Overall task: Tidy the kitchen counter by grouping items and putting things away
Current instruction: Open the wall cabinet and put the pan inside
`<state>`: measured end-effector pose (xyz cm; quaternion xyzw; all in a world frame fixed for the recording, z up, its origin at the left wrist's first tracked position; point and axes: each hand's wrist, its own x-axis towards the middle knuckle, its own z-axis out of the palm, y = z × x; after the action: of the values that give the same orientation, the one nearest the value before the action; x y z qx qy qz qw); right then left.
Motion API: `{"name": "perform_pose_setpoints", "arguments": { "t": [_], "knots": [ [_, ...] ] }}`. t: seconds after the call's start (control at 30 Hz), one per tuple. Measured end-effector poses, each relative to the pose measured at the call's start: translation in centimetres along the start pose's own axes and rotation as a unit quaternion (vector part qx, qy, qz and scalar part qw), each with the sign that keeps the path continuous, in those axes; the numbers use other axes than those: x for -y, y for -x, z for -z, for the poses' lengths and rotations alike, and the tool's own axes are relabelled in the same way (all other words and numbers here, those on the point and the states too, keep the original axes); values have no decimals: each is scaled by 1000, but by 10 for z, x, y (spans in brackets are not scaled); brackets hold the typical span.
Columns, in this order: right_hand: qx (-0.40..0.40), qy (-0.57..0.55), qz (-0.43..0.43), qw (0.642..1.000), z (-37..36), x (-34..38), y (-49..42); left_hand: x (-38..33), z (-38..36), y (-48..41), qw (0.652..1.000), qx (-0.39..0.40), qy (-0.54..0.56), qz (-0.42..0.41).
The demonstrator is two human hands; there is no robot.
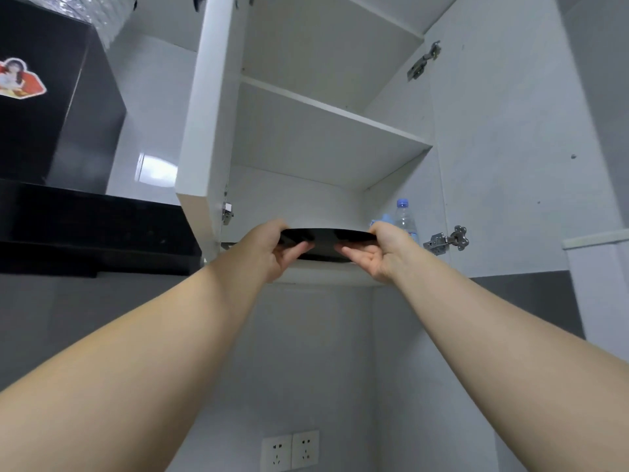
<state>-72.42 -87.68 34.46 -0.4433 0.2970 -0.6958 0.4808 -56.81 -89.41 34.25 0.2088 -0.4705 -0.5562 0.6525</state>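
So the view tilts up at a white wall cabinet (323, 131) that fills the frame from centre to 12 o'clock. Its door (211, 114) is swung open on the left and two bare shelves show from below. Over at 9 o'clock there's a black range hood (85, 226) with a dark box-shaped housing (44, 114) above it. The person's two bare forearms come in from 7 and 5 o'clock and meet dead centre. The left hand (269, 247) and right hand (384, 250) each grip one end of a black dish (326, 240), which is seen nearly edge-on and held level. The left fingers (296, 250) are curled under the dish with the thumb over the rim, and the right fingers (354, 252) do the same on the other side, so both hands are clamped on it. The dish sits right at the front lip of the cabinet's lowest compartment, but whether it touches the cabinet floor can't be told from this angle. Just behind the right hand, at about 2 o'clock from the dish, a clear water bottle (405, 218) with a blue cap stands upright inside that same compartment. Down at 6 o'clock is a pair of white wall sockets (290, 449). A metal hinge (447, 240) sticks out right of the bottle, and there's a small cartoon sticker (18, 78) on the housing at 10 o'clock.
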Motion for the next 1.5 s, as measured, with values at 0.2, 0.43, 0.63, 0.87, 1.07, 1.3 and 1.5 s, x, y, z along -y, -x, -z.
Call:
{"name": "perform_pose_setpoints", "arguments": {
  "t": [0.2,0.43,0.63,0.87,1.07,1.3,1.5],
  "knots": [
    [-57,17,53,997,-1,9,26,-7,-8,17,999,35,35,-11],
    [-97,-10,98,990,3,7,70,-4,-12,54,994,80,70,2],
    [-144,-31,128,981,22,-2,107,15,-19,82,989,109,95,22],
    [-159,-36,121,979,38,-3,134,26,-28,106,993,83,72,40],
    [-128,-26,86,988,52,-4,163,36,-31,135,995,48,85,24],
    [-88,-13,8,996,67,-22,199,67,-17,170,994,-23,109,19],
    [-67,1,-44,997,82,-43,232,91,0,214,991,-69,108,38]
  ]
}}
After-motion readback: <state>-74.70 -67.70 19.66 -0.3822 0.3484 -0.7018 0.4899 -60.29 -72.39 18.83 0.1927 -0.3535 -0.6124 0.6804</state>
